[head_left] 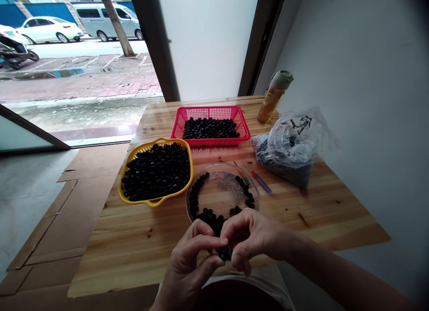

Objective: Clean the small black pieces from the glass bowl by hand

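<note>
Close to the table's front edge, my left hand (pixel 196 255) pinches a small black plastic part (pixel 224 253) between thumb and fingers. My right hand (pixel 251 239) meets it from the other side, its fingers closed at the same part, which they partly cover. Just beyond both hands lies a clear round tray (pixel 223 195). Inside it, small black knobs (pixel 194 199) follow the rim, with a heap of them nearest my hands. Thin silvery pins or screws (pixel 233 186) are scattered in the tray's far right portion.
A yellow basket (pixel 191 168) of black ring-like parts stands left, a red basket (pixel 246 134) of black pieces behind. Two screwdrivers, one purple-handled (pixel 263 183) and one green-handled (pixel 246 180), lie right of centre. Farther right are a filled plastic bag (pixel 291 145) and a bottle (pixel 273 96).
</note>
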`<state>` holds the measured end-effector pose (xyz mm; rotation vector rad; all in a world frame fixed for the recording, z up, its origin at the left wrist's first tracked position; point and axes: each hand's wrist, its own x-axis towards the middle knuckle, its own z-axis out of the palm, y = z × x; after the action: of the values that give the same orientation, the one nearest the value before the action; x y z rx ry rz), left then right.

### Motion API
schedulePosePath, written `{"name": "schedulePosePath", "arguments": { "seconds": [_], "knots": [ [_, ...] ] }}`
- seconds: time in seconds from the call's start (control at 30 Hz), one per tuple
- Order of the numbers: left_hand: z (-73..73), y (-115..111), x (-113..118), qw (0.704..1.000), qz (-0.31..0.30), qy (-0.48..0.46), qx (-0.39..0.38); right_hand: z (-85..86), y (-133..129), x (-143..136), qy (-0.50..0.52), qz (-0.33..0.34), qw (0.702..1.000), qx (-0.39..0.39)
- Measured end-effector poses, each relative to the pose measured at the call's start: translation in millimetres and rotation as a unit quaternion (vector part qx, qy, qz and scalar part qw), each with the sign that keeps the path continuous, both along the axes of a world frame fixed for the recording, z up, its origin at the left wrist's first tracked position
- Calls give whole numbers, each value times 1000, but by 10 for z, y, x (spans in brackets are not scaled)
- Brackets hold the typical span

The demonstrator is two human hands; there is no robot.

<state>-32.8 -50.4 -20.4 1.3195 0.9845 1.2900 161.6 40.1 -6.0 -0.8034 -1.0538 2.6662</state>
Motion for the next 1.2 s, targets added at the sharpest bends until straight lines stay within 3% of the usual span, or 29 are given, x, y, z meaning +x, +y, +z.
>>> {"name": "schedulePosePath", "arguments": {
  "seconds": [0.27,0.47,0.7,0.87,1.07,1.2],
  "knots": [
    [28,-3,-25,999,-16,27,24,-47,-67,-38,10,-15,1000,-19],
    [30,12,-16,999,-30,-5,36,-57,-99,-84,26,-27,999,-22],
    [77,17,-15,999,-4,25,25,-26,-68,-81,67,-20,997,-13],
    [106,20,11,1000,10,8,18,-44,-86,-92,91,-38,995,7],
    [38,-10,95,997,17,-71,12,-59,-204,-112,117,-86,986,81],
    [51,-14,68,998,13,-54,9,-75,-215,-112,121,-89,986,77]
  ]
}}
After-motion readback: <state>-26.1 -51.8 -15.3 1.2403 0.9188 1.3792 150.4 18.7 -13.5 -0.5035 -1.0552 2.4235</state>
